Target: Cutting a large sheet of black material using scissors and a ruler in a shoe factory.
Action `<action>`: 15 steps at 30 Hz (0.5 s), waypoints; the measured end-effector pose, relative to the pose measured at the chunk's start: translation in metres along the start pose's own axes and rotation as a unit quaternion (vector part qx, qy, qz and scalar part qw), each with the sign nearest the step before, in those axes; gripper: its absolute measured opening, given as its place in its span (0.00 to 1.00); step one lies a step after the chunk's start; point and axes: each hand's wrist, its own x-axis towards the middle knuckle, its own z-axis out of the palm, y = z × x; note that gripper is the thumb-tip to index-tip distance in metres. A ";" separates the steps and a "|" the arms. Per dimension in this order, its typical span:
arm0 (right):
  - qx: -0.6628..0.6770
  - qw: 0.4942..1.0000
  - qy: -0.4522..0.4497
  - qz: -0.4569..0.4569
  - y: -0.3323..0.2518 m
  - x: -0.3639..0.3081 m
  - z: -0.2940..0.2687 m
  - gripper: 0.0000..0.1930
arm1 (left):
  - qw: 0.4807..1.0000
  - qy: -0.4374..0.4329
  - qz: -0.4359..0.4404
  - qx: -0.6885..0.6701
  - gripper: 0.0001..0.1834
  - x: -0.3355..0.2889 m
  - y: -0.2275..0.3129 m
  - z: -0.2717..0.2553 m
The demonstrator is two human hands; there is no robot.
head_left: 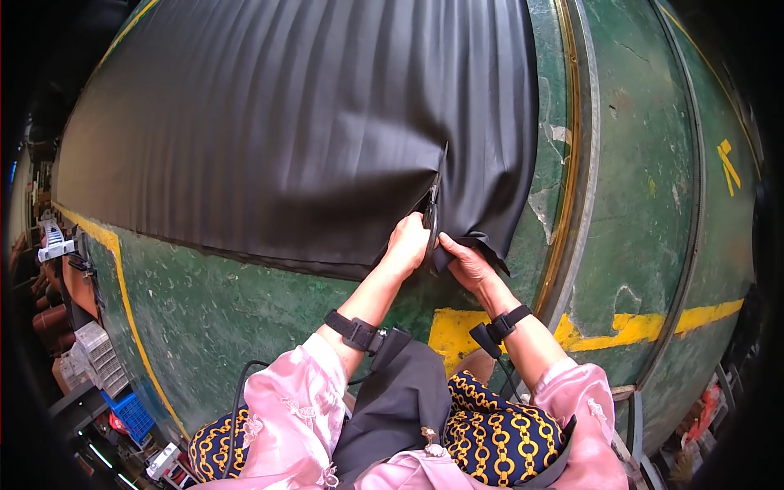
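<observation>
A large sheet of smooth black material (327, 139), like leatherette or coated fabric, lies spread in soft ripples. A pair of scissors (434, 196) is in its near right part, the narrow blades pointing away from me along a slit. My left hand (408, 243) is closed round the dark handles, with some fingers hidden. Just to the right, my right hand (468, 265) pinches the near edge of the sheet, which curls up over its fingers. Folds in the sheet gather around the scissors.
The sheet rests on a worn green surface (220, 282) with yellow lines. Metal rails (576, 163) run along the right side. At the lower left are a blue plastic basket (131, 416) and a grey crate (100, 355). Black straps with small devices circle both my wrists.
</observation>
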 end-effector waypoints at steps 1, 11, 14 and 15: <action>-0.001 1.000 -0.007 0.002 0.000 0.000 -0.001 0.17 | 1.000 0.001 0.010 -0.009 0.12 -0.001 0.001 0.001; -0.003 1.000 -0.006 0.025 0.003 0.000 -0.010 0.18 | 0.998 -0.028 0.010 -0.059 0.17 -0.017 0.007 -0.009; -0.001 1.000 0.019 -0.008 0.005 0.000 -0.008 0.15 | 0.992 -0.061 -0.020 -0.109 0.20 -0.021 0.000 -0.008; -0.002 1.000 0.016 -0.010 0.004 0.001 -0.005 0.15 | 0.997 -0.033 0.012 -0.069 0.20 -0.019 -0.004 -0.008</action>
